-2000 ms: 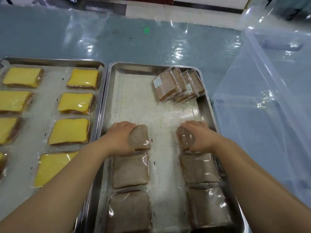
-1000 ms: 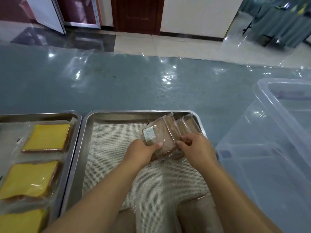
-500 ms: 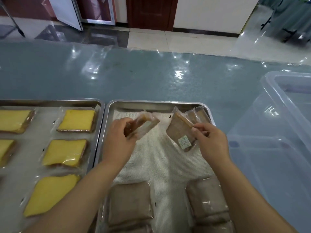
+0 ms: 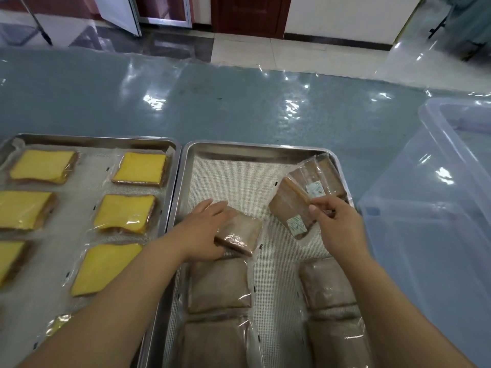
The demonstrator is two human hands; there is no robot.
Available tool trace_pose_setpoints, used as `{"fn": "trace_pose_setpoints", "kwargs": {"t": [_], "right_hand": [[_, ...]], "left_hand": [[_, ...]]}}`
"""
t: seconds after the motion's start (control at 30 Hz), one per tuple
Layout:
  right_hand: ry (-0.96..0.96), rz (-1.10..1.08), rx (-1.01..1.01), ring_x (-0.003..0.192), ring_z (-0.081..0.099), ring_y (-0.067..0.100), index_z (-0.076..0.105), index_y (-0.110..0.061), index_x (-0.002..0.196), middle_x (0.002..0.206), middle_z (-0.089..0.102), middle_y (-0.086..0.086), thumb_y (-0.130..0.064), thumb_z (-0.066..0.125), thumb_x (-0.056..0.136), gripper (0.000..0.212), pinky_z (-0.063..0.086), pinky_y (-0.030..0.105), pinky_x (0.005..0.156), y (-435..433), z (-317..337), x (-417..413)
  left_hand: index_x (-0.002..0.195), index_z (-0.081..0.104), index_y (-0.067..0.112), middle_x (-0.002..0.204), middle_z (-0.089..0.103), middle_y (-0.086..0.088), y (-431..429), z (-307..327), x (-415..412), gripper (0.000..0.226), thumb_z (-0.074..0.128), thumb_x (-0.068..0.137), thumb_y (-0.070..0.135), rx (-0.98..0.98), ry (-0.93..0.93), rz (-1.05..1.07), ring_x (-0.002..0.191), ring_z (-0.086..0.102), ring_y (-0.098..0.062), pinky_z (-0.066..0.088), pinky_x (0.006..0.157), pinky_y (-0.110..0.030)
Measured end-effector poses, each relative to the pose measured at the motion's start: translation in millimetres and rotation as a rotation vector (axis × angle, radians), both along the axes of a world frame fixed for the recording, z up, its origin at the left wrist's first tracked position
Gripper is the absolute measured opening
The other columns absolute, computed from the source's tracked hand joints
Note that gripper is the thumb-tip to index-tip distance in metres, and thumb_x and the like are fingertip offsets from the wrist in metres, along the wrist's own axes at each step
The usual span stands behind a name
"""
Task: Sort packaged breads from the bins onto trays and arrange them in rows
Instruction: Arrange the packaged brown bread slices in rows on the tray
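Tray: steel tray [image 4: 255,149], lined with a mat, on the blue bench [image 4: 239,107].
Left hand: left hand [image 4: 204,229] holds a brown bread packet [image 4: 240,233] low at the tray's middle.
Right hand: right hand [image 4: 342,224] pinches a second packet [image 4: 288,208], tilted, over the tray's right side.
Pile: spare packets [image 4: 328,173] in the tray's far right corner.
Rows: laid packets [image 4: 219,282] in two columns at the tray's near end.
Beside the tray: yellow bread [image 4: 125,212] to its left, clear bin [image 4: 438,221] to its right.

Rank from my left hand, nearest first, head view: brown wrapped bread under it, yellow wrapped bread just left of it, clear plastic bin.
1. Brown wrapped bread: under the left hand, right tray.
2. Yellow wrapped bread: left tray, middle row.
3. Clear plastic bin: far right.
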State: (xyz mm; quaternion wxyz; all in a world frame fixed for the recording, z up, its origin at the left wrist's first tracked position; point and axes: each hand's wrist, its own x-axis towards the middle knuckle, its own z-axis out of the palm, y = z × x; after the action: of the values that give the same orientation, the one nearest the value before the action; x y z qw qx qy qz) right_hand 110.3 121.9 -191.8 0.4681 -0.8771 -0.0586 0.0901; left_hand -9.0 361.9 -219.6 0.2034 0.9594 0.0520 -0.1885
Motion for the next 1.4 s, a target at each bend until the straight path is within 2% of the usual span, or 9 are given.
{"fn": "trace_pose_setpoints", "kwargs": {"t": [0.07,0.2,0.33,0.47,0.8,0.97,1.17,1.3,1.4], "right_hand": [[0.006,-0.004,0.008,0.082,0.060,0.005,0.069,-0.026,0.095,0.090,0.066,-0.010,-0.018,0.065,0.090,0.011,0.042,0.019,0.065,-0.3,-0.8,-1.5],[0.001,0.003,0.017,0.078,0.058,0.005,0.066,-0.030,0.089,0.086,0.065,-0.011,-0.015,0.064,0.090,0.015,0.040,0.020,0.064,-0.2,-0.8,-5.6],[-0.017,0.006,0.003,0.082,0.058,0.004,0.064,-0.032,0.091,0.092,0.065,-0.010,-0.016,0.063,0.090,0.016,0.039,0.017,0.064,1.2,-0.2,-6.6],[-0.002,0.000,-0.001,0.080,0.057,0.003,0.065,-0.031,0.091,0.091,0.064,-0.010,-0.017,0.063,0.091,0.015,0.038,0.016,0.061,2.2,0.6,-5.8],[0.025,-0.022,-0.009,0.084,0.058,0.003,0.067,-0.026,0.101,0.100,0.065,-0.009,-0.019,0.064,0.090,0.014,0.041,0.019,0.064,-3.2,-8.9,-6.1],[-0.015,-0.017,0.004,0.076,0.057,0.005,0.066,-0.027,0.099,0.096,0.065,-0.005,-0.019,0.063,0.091,0.012,0.040,0.018,0.061,5.8,-0.8,-5.8],[-0.123,0.090,0.008,0.085,0.054,-0.001,0.063,-0.033,0.092,0.097,0.060,-0.012,-0.013,0.062,0.091,0.019,0.039,0.012,0.068,52.6,19.5,9.8],[-0.334,0.236,-0.069,0.094,0.051,0.002,0.068,-0.019,0.099,0.107,0.058,-0.007,-0.011,0.064,0.089,0.014,0.038,0.002,0.076,93.5,20.5,21.7],[-0.189,0.437,-0.173,0.113,0.051,0.010,0.068,-0.021,0.104,0.125,0.054,-0.006,-0.022,0.070,0.085,0.019,0.040,0.021,0.100,106.1,4.5,29.6]], "left_hand": [[0.149,0.013,0.033,0.158,0.002,0.006,0.8,1.3,4.8,0.087,0.063,0.079,0.040,0.012,0.054,-0.022,0.145,-0.004,-0.023,0.007,0.117,-0.038],[0.146,0.021,0.032,0.147,0.021,0.003,1.0,2.4,8.5,0.085,0.066,0.074,0.039,0.045,-0.008,0.013,0.129,0.023,-0.026,0.029,0.108,-0.038],[0.148,0.016,0.025,0.134,0.019,0.001,-2.1,0.8,8.4,0.101,0.072,0.067,0.046,0.092,0.029,0.110,0.120,0.024,-0.024,0.034,0.102,-0.038],[0.137,0.031,0.022,0.127,0.024,0.000,-1.1,1.3,4.7,0.088,0.072,0.063,0.049,0.152,-0.023,0.169,0.117,0.028,-0.024,0.041,0.095,-0.036],[0.146,0.020,0.024,0.141,0.029,0.001,1.0,-4.4,-0.9,0.096,0.070,0.069,0.054,0.257,-0.130,0.176,0.123,0.029,-0.025,0.033,0.103,-0.036],[0.149,0.015,0.025,0.154,0.016,0.001,6.5,2.3,-4.0,0.101,0.061,0.071,0.068,0.217,-0.102,0.252,0.138,0.009,-0.028,0.021,0.112,-0.042],[0.136,0.041,0.007,0.139,0.039,-0.015,21.2,-0.5,-9.1,0.050,0.056,0.091,0.024,0.243,-0.376,0.470,0.126,0.031,-0.035,0.031,0.104,-0.042],[0.107,0.061,-0.004,0.100,0.061,-0.023,37.3,-10.3,-8.9,0.049,0.080,0.062,-0.001,0.360,-0.486,0.478,0.088,0.056,-0.040,0.050,0.075,-0.043],[0.091,0.066,-0.002,0.085,0.062,-0.019,42.3,-7.8,-7.5,0.055,0.088,0.041,0.000,0.436,-0.582,0.470,0.084,0.042,-0.028,0.053,0.059,-0.038]]}}
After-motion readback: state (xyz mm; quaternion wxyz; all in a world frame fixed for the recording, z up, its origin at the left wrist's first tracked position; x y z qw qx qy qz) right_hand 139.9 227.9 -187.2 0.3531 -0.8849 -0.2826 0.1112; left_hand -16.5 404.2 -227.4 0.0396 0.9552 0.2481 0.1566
